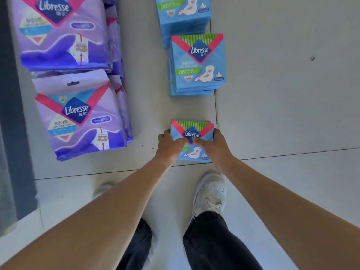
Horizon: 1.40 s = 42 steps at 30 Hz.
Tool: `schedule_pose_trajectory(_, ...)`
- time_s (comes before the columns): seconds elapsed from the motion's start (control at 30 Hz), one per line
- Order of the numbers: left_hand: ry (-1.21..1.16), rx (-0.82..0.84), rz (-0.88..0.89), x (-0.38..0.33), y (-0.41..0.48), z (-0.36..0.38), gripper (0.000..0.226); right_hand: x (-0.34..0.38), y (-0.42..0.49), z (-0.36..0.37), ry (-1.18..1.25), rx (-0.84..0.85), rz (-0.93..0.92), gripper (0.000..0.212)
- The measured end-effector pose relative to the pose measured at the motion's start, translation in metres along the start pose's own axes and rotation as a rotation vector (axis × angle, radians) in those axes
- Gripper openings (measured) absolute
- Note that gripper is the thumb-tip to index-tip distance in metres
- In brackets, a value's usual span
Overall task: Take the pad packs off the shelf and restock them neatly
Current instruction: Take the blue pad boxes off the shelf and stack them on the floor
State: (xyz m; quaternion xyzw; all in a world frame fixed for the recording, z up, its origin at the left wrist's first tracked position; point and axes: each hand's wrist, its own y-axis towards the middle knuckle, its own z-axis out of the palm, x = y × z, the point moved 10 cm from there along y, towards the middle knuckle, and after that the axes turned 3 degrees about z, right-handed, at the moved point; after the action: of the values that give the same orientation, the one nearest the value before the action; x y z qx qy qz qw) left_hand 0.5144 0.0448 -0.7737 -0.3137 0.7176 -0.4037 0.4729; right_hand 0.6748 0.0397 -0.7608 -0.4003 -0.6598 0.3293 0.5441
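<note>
On the floor point(272, 114) just beyond the person's feet, the left hand point(169, 146) and the right hand point(213, 146) curl round opposite side edges of a small blue pad-pack stack point(191, 131), with a second blue stack point(197, 65) lying farther away.

Both hands point(169, 146) point(212, 146) grip a small blue pack stack point(191, 131) over the floor point(272, 114).

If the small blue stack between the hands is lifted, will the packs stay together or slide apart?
The blue stack is several separate thin packs with glossy wrapping, so they may slide unless squeezed. The left hand and right hand grip it at both sides, which should help. It looks light and probably slightly soft.
</note>
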Motion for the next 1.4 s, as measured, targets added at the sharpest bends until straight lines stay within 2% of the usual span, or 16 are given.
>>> schedule_pose_trajectory(0.03, 0.014, -0.002, 0.002, -0.004, -0.002, 0.000, 0.058, -0.002, 0.005, 0.000, -0.018, -0.013, 0.002, 0.045)
schedule_pose_trajectory(0.1, 0.088, -0.019, 0.008, -0.004, 0.002, 0.000, 0.047, -0.001, 0.011, 0.000, -0.030, -0.030, -0.005, 0.032)
schedule_pose_trajectory(0.13, 0.134, -0.025, 0.017, -0.004, 0.004, 0.001, 0.047, 0.000, 0.012, 0.000, -0.039, -0.027, -0.010, 0.024)
schedule_pose_trajectory(0.2, 0.201, -0.037, 0.041, -0.007, 0.002, 0.001, 0.052, 0.002, 0.013, 0.000, -0.075, -0.026, -0.011, 0.020)
schedule_pose_trajectory(0.33, 0.321, -0.065, 0.078, -0.023, -0.018, -0.008, 0.061, 0.004, -0.002, -0.011, -0.248, -0.117, 0.082, 0.046)
schedule_pose_trajectory(0.43, 0.379, -0.096, 0.128, -0.045, -0.045, -0.024, 0.056, 0.034, -0.037, -0.021, -0.423, -0.184, 0.039, 0.047)
schedule_pose_trajectory(0.63, 0.407, -0.139, 0.284, -0.116, -0.119, -0.072, 0.041, 0.128, -0.134, -0.011, -0.752, -0.138, -0.238, 0.044)
schedule_pose_trajectory(0.73, 0.424, -0.167, 0.377, -0.168, -0.158, -0.103, 0.037, 0.187, -0.180, -0.003, -0.877, -0.091, -0.337, 0.053)
schedule_pose_trajectory(1.0, 0.458, -0.292, 0.560, -0.300, -0.281, -0.221, 0.028, 0.367, -0.304, 0.029, -0.919, -0.017, -0.570, 0.039)
schedule_pose_trajectory(1.2, 0.399, -0.512, 0.562, -0.357, -0.389, -0.347, 0.023, 0.492, -0.413, 0.082, -1.051, 0.058, -0.767, 0.036)
schedule_pose_trajectory(1.4, 0.304, -0.665, 0.491, -0.349, -0.484, -0.451, 0.019, 0.563, -0.521, 0.163, -1.228, 0.169, -0.944, 0.036)
